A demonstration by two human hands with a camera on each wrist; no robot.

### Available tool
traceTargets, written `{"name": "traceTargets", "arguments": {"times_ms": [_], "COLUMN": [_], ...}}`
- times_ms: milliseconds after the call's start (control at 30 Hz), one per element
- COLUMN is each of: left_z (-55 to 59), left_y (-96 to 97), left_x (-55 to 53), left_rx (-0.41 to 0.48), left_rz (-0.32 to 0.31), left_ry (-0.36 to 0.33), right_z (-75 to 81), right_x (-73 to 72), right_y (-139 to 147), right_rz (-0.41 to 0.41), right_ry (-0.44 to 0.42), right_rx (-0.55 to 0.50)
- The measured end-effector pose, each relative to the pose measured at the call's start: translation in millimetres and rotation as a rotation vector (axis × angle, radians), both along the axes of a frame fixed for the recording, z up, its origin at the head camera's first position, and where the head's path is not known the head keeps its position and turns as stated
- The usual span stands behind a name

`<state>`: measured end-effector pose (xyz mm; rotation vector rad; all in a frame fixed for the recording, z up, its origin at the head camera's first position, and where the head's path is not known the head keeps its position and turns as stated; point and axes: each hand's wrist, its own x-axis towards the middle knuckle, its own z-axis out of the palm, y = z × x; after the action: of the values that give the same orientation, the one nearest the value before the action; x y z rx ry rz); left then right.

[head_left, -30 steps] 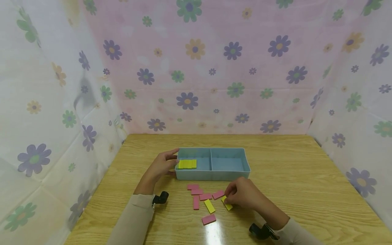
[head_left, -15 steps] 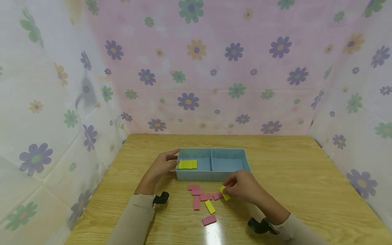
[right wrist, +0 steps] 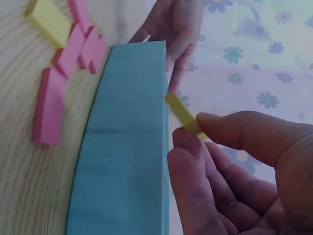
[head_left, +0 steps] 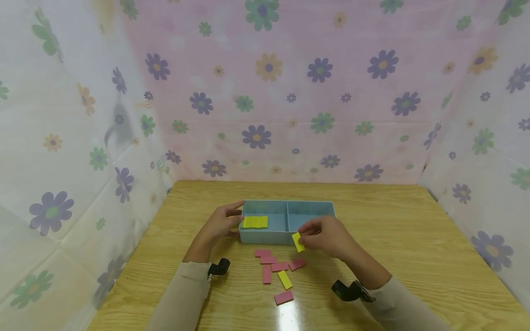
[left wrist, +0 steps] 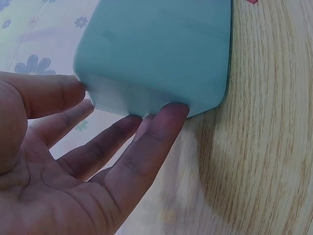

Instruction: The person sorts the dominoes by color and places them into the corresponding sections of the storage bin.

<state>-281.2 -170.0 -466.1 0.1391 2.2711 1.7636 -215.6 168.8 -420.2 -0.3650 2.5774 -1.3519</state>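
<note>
Between thumb and fingertips, my right hand (head_left: 329, 236) pinches a yellow domino tile (head_left: 298, 242) at the front wall of the light-blue divided box (head_left: 269, 237). In the right wrist view, this tile (right wrist: 182, 113) is tilted beside the box's upper edge. My left hand (head_left: 219, 225) rests its fingertips against the box's left end; the left wrist view shows its fingers (left wrist: 146, 161) spread and fairly straight on that wall. Inside the left compartment, several yellow tiles (head_left: 255, 222) lie in a row. The right compartment (head_left: 308, 214) is partly hidden by my right hand.
In front of the box, several pink tiles (head_left: 279, 266) lie scattered on the wooden table (head_left: 393, 230), with one yellow tile (head_left: 285, 279) among them. A separate pink tile (head_left: 283, 298) is nearest to me. Flowered cloth (head_left: 281, 92) hangs behind the table and at both sides.
My right hand has lifted a yellow tile off the table and carried it forward, up to the box's front wall. The left hand has stayed at the box's left end.
</note>
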Motion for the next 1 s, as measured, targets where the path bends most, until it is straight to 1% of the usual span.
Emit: {"name": "traceTargets", "arguments": {"times_ms": [67,167,300,400,567,767,867,1000], "left_z": [0.4,0.9,2.3,3.4,4.5,3.0,2.3,1.9], "left_y": [0.4,0.8,1.6,2.4,3.0,1.7,2.0,2.7], "left_x": [0.4,1.3,2.9,3.8,4.3,3.0,2.1,1.7], "left_rx": [0.001,0.004,0.005,0.004,0.005,0.008,0.003,-0.002], "left_rz": [0.0,-0.001,-0.003,-0.001,-0.007,-0.004,-0.008,-0.013], "left_ry": [0.001,0.002,0.001,0.001,0.001,-0.007,-0.004,-0.001], "right_z": [1.2,3.2,7.7,12.0,17.6,20.4,21.2,21.2], "right_x": [-3.1,-8.8,-16.9,-22.8,-34.3,-49.9,-55.3,-60.8], "right_y": [-0.4,-2.0,-4.6,-7.2,-13.2,-21.0,-24.6,-28.1], "right_rz": [-0.011,-0.021,-0.02,-0.027,-0.065,-0.107,-0.128,-0.135], "right_ry": [-0.033,-0.09,-0.133,-0.149,-0.188,-0.206,-0.216,-0.212], "right_rx": [-0.031,-0.107,-0.191,-0.202,-0.22,-0.262,-0.26,-0.251]}}
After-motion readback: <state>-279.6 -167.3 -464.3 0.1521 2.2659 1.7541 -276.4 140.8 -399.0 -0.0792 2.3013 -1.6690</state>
